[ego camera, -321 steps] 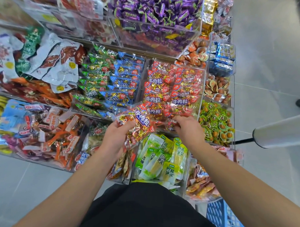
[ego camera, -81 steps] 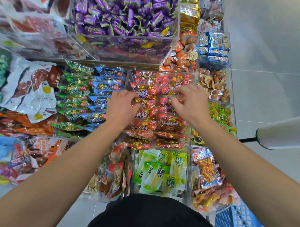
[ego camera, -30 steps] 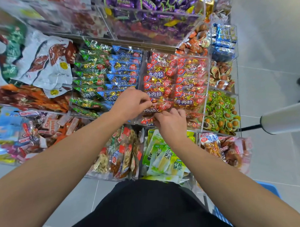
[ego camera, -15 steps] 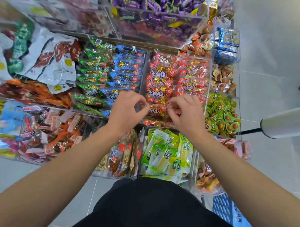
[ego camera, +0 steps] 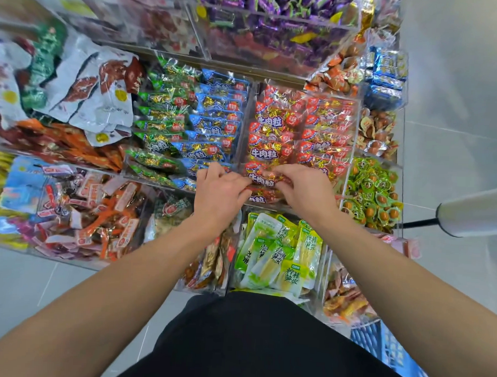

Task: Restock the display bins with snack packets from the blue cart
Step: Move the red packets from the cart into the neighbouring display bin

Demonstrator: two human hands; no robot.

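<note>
While the right hand had been lower half a second earlier, both hands were now met on one red beef-cube packet, pinched by left hand fingers too, at the red-packet bin front; placement judged nearly done.

Both hands now closer together.

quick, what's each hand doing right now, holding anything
Left hand: fingers pinch the red snack packet at the bin's front.
Right hand: fingers curled on the same packet's other end.
</note>
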